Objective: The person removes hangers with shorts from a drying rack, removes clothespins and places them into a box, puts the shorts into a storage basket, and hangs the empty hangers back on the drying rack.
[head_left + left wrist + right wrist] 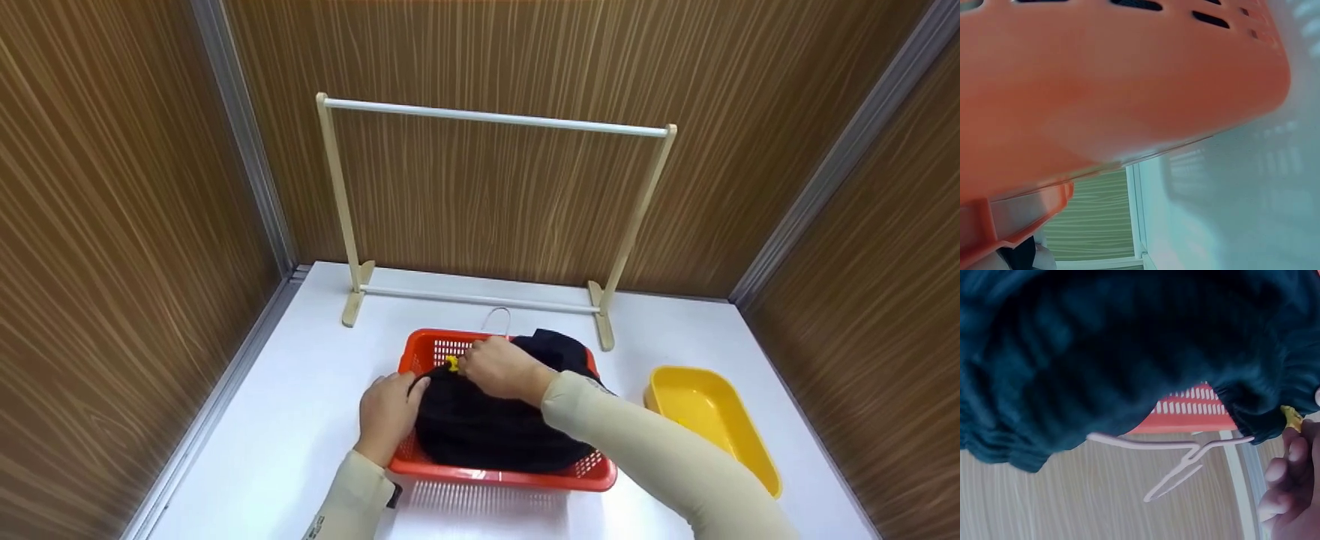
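A black garment [495, 431] with a gathered edge lies bunched in a red plastic basket [450, 474]. At its left end my left hand [386, 412] pinches the cloth between thumb and fingers, over the basket's left rim. My right hand [501, 367] reaches across the garment and pinches a small yellow clip [1293, 418] at the cloth's edge. Inside the garment is a pale wire hanger [1145, 445]; its hook sticks out past the basket's far rim. The left wrist view is mostly filled by the basket wall, with only a bit of hand and black cloth at its lower left.
Behind the basket stands a wooden rack [495, 117] with a white top bar. To the right, a yellow tray [705, 409] sits on the white table [285, 420]. Wood-grain panels [480, 45] close in the back and sides.
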Tool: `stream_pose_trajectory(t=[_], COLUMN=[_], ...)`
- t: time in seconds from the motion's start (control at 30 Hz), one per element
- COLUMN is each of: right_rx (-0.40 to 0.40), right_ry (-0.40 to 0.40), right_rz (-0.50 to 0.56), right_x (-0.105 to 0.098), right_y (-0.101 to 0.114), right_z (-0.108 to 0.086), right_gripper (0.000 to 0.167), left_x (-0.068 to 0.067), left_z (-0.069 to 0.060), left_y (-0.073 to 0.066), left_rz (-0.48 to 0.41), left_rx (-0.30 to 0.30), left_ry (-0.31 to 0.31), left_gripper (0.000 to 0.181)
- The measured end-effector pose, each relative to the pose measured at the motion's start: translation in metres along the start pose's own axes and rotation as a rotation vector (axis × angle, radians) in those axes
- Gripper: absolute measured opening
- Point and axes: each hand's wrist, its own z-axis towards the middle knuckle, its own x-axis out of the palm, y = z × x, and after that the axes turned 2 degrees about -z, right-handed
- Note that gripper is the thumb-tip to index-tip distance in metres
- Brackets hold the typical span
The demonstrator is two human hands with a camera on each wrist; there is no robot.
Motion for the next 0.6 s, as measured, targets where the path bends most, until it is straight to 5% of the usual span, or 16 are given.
stream_pose_trajectory(t=[0.4, 0.6], right_rx=[-0.03, -0.063], right_ry=[-0.107, -0.104], right_rz=[0.105, 0.039], right_x=[0.009, -0.001], right_y=[-0.015, -0.009], right_z=[-0.009, -0.003], right_gripper=[0.016, 0.02], left_x=[-0.001, 0.001], left_z=[0.003, -0.001], left_y=[0.001, 0.003], left_rz=[0.002, 0.003], left_rx=[0.024, 0.031], left_ry=[-0.012, -0.011], left_gripper=[0.032, 0.03])
